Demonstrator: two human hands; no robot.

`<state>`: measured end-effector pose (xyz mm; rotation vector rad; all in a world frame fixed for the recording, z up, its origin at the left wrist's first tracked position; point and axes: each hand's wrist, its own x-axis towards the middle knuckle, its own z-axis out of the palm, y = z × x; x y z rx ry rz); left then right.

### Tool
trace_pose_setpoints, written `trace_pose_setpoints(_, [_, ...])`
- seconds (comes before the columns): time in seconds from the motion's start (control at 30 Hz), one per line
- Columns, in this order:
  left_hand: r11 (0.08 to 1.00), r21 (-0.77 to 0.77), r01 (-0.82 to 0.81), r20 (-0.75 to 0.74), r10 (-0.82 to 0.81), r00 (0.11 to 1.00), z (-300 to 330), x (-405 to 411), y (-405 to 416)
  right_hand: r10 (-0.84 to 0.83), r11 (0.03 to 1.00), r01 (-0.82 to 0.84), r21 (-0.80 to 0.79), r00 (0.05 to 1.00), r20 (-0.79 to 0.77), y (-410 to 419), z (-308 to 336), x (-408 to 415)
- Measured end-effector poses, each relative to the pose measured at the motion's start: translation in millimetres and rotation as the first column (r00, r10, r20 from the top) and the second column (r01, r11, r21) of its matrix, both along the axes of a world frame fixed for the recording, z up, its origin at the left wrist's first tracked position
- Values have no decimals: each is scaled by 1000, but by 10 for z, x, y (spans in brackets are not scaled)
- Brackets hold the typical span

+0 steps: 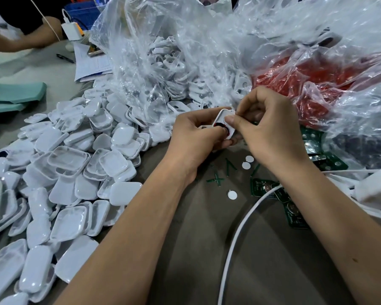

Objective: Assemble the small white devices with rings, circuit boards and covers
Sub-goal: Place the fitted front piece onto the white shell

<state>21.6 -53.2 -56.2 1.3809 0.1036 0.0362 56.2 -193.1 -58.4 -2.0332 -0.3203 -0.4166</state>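
Note:
Both my hands hold one small white device shell (223, 115) above the table's middle. My left hand (196, 137) grips it from the left, thumb near a red and black ring (220, 125) set in its hole. My right hand (266, 126) pinches the shell's upper right edge with thumb and forefinger. A big heap of white covers (79, 164) spreads over the left of the table. Green circuit boards (293, 208) lie under and right of my right forearm. Three small white discs (246, 165) rest on the table below my hands.
Clear plastic bags of white shells (169, 62) and of red rings (312, 84) rise behind my hands. A white cable (240, 230) curves across the table at the right. Another person's arm (20, 38), a pen (65, 58) and papers lie at the far left.

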Motion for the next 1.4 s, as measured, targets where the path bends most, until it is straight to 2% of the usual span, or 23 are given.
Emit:
trace_pose_setpoints(0.23, [997,75,17,-21,-15,1000,16,3,36,52,997,-42,69,987,-154,-38,-30,36])
trace_pose_setpoints(0.33, [995,95,41,-38,-37,999,26,10,67,109,980,-62,188,962,-250,-72,-19,54])
trace_pose_setpoints(0.4, [993,114,39,-46,-34,998,23,15,75,131,972,-71,225,956,-264,-82,-13,59])
trace_pose_setpoints(0.67, [993,120,17,-34,-13,999,-6,23,61,116,983,-74,168,959,-259,-67,-32,61])
trace_pose_setpoints(0.87, [991,131,3,-2,-3,1000,-15,26,44,228,942,-103,318,895,-383,-45,-18,58])
trace_pose_setpoints(1.17, [992,87,-87,31,85,996,-7,-7,-85,193,929,-80,361,938,-289,6,-14,13])
trace_pose_setpoints(1.3, [988,108,-107,38,104,994,-6,-21,-102,145,962,-87,258,966,-216,15,-29,6])
trace_pose_setpoints(1.4, [984,153,-85,7,85,996,12,-27,-78,132,977,-90,191,966,-222,-13,-25,24])
